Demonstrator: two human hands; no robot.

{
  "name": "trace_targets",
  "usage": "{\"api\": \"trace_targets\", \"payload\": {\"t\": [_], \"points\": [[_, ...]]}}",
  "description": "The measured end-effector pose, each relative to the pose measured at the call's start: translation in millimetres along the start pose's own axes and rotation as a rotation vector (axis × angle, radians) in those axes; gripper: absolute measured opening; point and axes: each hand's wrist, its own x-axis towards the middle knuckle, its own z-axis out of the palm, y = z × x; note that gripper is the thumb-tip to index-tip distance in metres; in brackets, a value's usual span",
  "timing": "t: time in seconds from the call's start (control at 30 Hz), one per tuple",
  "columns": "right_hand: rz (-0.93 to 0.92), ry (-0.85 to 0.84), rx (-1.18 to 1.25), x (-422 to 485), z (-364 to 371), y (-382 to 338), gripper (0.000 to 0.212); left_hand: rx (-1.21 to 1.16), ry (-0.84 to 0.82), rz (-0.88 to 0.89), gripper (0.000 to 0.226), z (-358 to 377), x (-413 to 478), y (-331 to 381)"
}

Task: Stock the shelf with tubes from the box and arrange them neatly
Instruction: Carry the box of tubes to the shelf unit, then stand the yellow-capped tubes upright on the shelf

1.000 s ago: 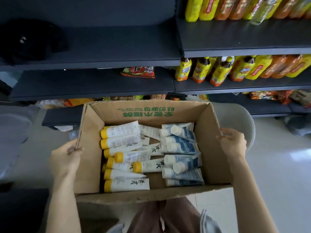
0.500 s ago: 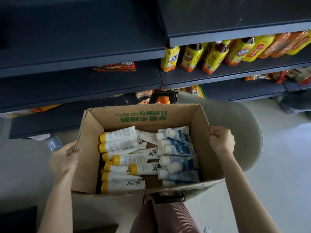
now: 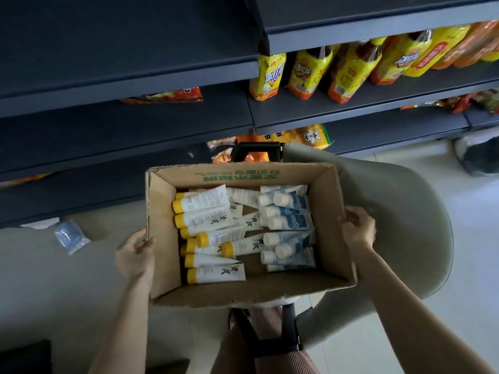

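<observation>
An open cardboard box [image 3: 334,238] sits in front of me, partly over a grey chair seat. Inside lie several white tubes with yellow caps [image 3: 208,220] on the left and several blue-and-white tubes with white caps [image 3: 290,222] on the right. My left hand [image 3: 135,255] grips the box's left wall, thumb over the rim. The right wall is held by my right hand [image 3: 356,228], fingers curled over its edge. Dark shelves [image 3: 121,125] stand behind the box, mostly bare on the left.
Yellow and orange drink bottles [image 3: 348,68] fill the right shelf. Snack bags [image 3: 164,94] lie on the middle shelf and lower down. A grey chair [image 3: 405,220] is under and right of the box. A small blue packet [image 3: 70,236] lies on the floor at left.
The box has come down and away from the shelves onto the chair, with both hands still gripping its sides. My view has tilted downward.
</observation>
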Motion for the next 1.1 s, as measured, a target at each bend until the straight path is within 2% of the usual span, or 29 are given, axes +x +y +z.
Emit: {"api": "trace_targets", "payload": {"t": [0.1, 0.33, 0.43, 0.53, 0.7, 0.8, 0.93, 1.0, 1.1], "points": [[0.066, 0.021, 0.005, 8, 7, 18, 0.03, 0.008, -0.011, -0.013, 0.026, 15, 1, -13], [0.115, 0.045, -0.061, 4, 17, 16, 0.035, 0.102, -0.071, 0.089, 0.024, 12, -2, -14], [0.108, -0.003, -0.112, -13, 28, 10, 0.046, 0.148, -0.231, 0.121, 0.037, 1, -9, -13], [0.069, -0.022, -0.225, -46, 44, 3, 0.067, 0.194, -0.427, 0.171, 0.051, -18, -9, -7], [-0.01, -0.108, -0.147, -118, 79, -1, 0.07, 0.185, -0.663, 0.165, 0.064, -49, 1, 11], [-0.001, -0.149, -0.08, -156, 105, -4, 0.062, 0.309, -0.821, 0.273, 0.067, -65, 13, 23], [0.118, -0.202, 0.049, -191, 145, -17, 0.058, 0.526, -0.928, 0.566, 0.064, -86, 36, 42], [0.163, -0.215, 0.118, -200, 164, -26, 0.058, 0.645, -0.949, 0.712, 0.062, -93, 47, 56], [0.21, -0.217, 0.244, -205, 185, -39, 0.056, 0.835, -0.898, 0.969, 0.06, -98, 57, 74]]}}
